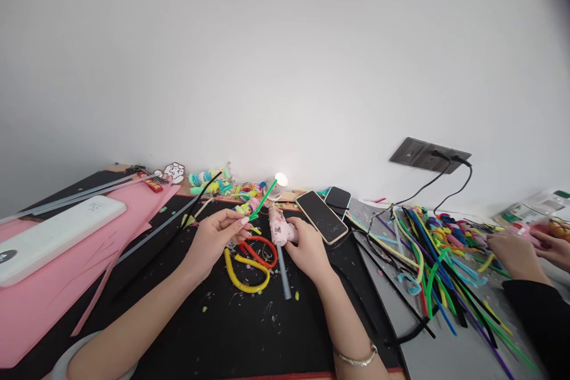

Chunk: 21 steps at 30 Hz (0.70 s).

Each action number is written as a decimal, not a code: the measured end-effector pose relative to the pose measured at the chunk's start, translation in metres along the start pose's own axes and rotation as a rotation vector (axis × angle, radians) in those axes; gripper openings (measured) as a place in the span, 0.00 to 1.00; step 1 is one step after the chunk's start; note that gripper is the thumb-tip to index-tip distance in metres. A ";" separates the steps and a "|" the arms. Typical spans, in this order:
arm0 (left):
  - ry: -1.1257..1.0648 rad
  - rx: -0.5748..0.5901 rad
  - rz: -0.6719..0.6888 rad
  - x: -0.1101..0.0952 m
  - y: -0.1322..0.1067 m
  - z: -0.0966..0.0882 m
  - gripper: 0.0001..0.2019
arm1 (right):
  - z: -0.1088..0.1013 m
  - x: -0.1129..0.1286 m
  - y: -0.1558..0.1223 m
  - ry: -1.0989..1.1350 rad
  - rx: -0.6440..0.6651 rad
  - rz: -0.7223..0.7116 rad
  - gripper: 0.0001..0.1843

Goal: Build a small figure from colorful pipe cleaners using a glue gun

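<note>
Between the thumb and fingers of my left hand (211, 243) is a bent green pipe cleaner (269, 191), its long end pointing up toward the wall. My right hand (309, 249) is wrapped round the grip of a pale pink hot glue gun (278, 227). From the gun's back end a long translucent glue stick (284, 273) slants toward me. Just below the hands, a red looped strip (273, 252) and a yellow looped strip (247, 289) lie on the black mat (249, 338). The gun's tip is hard to make out against the clutter behind it.
Pink sheets (66, 273) carry a white power bank (62, 237) at left. Two phones (323, 217) lie right of the gun. Many pipe cleaners (436, 273) cover the grey board. A co-worker's hands (516, 252) work at far right. Cables hang from the wall socket (427, 154).
</note>
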<state>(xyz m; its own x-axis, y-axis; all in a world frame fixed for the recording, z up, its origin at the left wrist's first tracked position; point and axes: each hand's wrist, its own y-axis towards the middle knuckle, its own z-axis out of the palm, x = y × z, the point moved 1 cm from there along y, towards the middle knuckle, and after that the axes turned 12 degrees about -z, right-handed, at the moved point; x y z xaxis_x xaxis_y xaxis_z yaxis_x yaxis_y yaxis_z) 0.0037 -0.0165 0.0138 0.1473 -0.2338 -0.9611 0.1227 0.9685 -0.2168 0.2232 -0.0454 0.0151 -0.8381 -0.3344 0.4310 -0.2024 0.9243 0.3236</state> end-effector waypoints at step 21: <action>0.164 0.287 -0.146 0.004 -0.006 0.008 0.14 | 0.007 0.018 0.004 1.106 -0.354 0.100 0.10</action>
<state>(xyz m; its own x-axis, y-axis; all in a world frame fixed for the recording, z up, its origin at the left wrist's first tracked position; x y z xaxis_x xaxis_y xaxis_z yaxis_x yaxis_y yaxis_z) 0.0117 -0.0240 0.0129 -0.0486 -0.3281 -0.9434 0.4049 0.8570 -0.3189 0.2037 -0.0467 0.0177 0.0922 -0.4026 0.9107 0.1384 0.9109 0.3887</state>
